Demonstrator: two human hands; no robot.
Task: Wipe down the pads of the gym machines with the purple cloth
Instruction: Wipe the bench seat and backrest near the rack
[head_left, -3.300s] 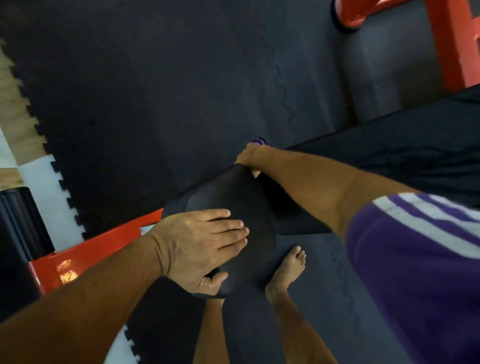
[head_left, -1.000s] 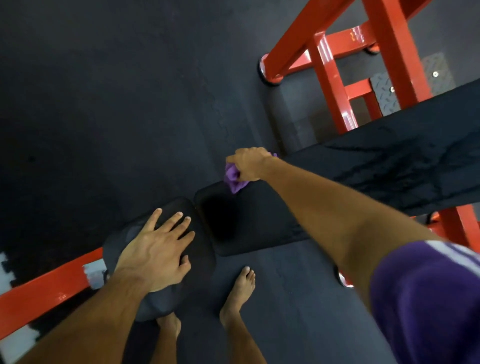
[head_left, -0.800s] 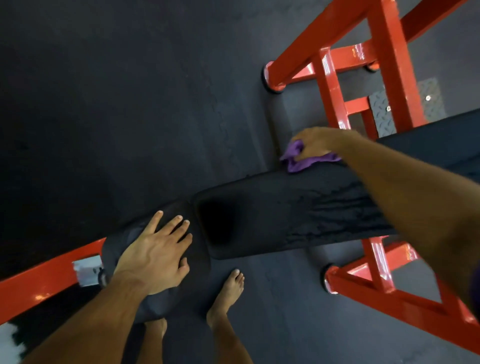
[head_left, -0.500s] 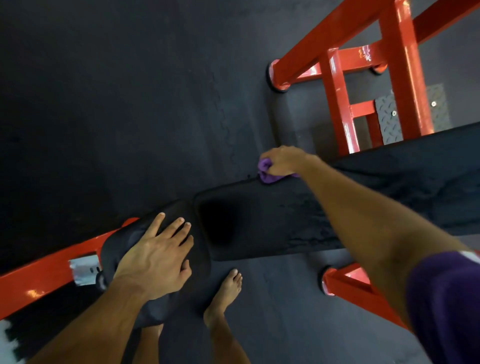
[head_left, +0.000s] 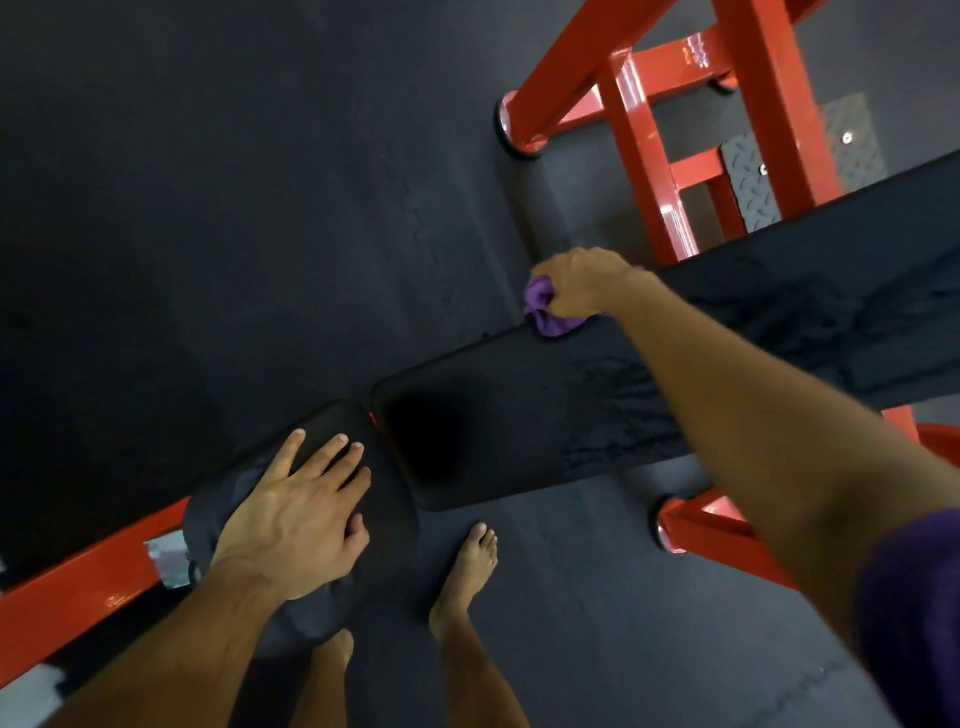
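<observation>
The person is wiping the long pad of a red-framed gym machine. The right hand is gripping the purple cloth in a bunch, with the fingers curled around it, and is pressing it on the far edge of this pad, not far from its rounded end. The left hand is lying flat with spread fingers on the small pad, which is just beside the end of the long one; it is holding nothing and seems to be giving support to the body.

I am judging that the step in hand is the wiping of the long pad. Its surface near the right forearm is showing streaks, perhaps wet marks, while the dark patch near the rounded end is looking different. The next move probably calls for drawing the cloth across the width of the pad, with steady pressure, and then along to the parts not yet covered.

The right end of the long pad is cut off by the frame edge. The fingertips of the right hand are hidden in the cloth. Part of the small pad is hidden under the left hand and arm. 2 bare feet are standing on the dark floor mat.
</observation>
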